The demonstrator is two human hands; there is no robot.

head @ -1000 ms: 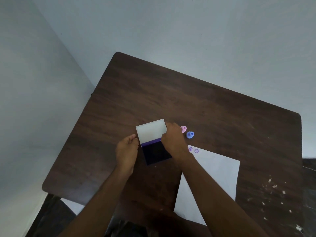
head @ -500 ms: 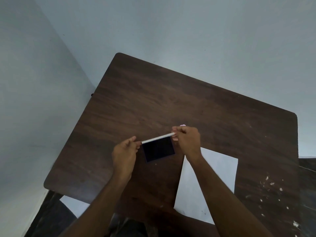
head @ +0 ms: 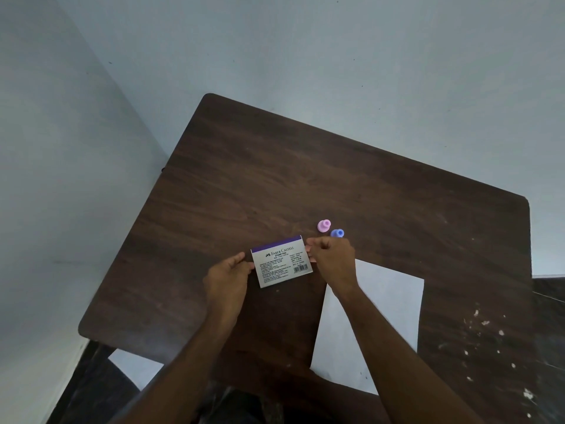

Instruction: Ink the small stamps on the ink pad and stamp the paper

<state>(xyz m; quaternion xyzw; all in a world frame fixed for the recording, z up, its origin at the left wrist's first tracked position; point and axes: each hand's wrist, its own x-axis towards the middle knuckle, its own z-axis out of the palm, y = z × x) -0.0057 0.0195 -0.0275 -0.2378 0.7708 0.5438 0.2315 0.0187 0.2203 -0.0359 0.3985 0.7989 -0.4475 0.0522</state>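
Flat rectangular closed stamp pad point(head: 282, 261) with printed lid, left hand point(head: 227, 278) and right hand point(head: 331, 258) pinching its short ends, dark woodgrain table point(head: 275, 179), two round plastic stamps, pink point(head: 324, 225) and blue point(head: 337, 233), smooth white paper point(head: 382, 301)

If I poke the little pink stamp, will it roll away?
Probably not while upright: the pink stamp seems to stand on a wide round base with a narrow knob on top. It looks small and light, so a poke might slide or tip it; tipped, its round shape could roll.

Ink pad point(head: 282, 261) lid shut; pink stamp point(head: 323, 226), blue stamp point(head: 337, 233) upright nr paper point(head: 379, 316)
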